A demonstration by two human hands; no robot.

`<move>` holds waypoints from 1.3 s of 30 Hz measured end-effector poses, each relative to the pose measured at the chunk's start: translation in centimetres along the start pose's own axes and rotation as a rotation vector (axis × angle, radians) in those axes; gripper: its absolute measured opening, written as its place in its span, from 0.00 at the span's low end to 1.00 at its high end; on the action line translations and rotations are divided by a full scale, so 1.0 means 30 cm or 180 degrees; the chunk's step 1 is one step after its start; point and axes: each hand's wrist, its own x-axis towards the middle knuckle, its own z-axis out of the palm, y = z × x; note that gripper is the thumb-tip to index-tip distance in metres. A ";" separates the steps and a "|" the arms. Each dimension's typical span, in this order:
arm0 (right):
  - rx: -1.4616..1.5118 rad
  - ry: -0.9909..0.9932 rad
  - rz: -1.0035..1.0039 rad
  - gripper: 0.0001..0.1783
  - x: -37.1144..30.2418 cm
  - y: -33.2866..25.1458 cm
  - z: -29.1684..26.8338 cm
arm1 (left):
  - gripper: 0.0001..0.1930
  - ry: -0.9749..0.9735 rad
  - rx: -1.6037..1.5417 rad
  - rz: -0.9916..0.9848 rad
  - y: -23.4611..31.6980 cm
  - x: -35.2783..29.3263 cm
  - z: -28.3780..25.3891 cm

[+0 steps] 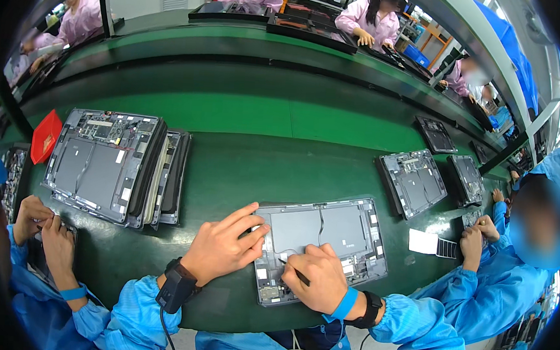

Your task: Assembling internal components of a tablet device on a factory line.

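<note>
In front of me on the green bench lies an opened tablet-like device [328, 226], its grey inside facing up, with a large flat battery-like panel and circuit parts along its edges. My left hand [229, 246] rests on its left edge, fingers stretched out and apart, gripping nothing. Over the lower part of the device, my right hand [315, 276] is closed round a thin black pen-like tool [300, 277]. The tool's tip points toward the device's lower left area. Whether it is a pair of tweezers or a single rod is hard to make out.
A tall stack of opened devices [98, 164] stands at left, beside a red bin [46, 136]. More devices [414, 182] lie at right, near a white card [423, 241]. Co-workers in blue [478, 296] sit close on both sides. A raised rail [235, 76] runs behind the bench.
</note>
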 end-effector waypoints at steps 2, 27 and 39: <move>-0.0022 -0.0006 -0.0032 0.09 -0.004 -0.001 -0.002 | 0.11 0.0012 -0.0026 0.0016 0.001 0.004 0.003; 0.0540 -0.1449 -0.1348 0.09 0.174 0.185 -0.075 | 0.15 -0.0402 -0.0833 -0.0172 0.056 -0.026 -0.024; 0.1000 -0.1175 -0.0778 0.07 0.117 0.144 -0.074 | 0.13 -0.0624 -0.0760 -0.0055 0.058 -0.036 -0.040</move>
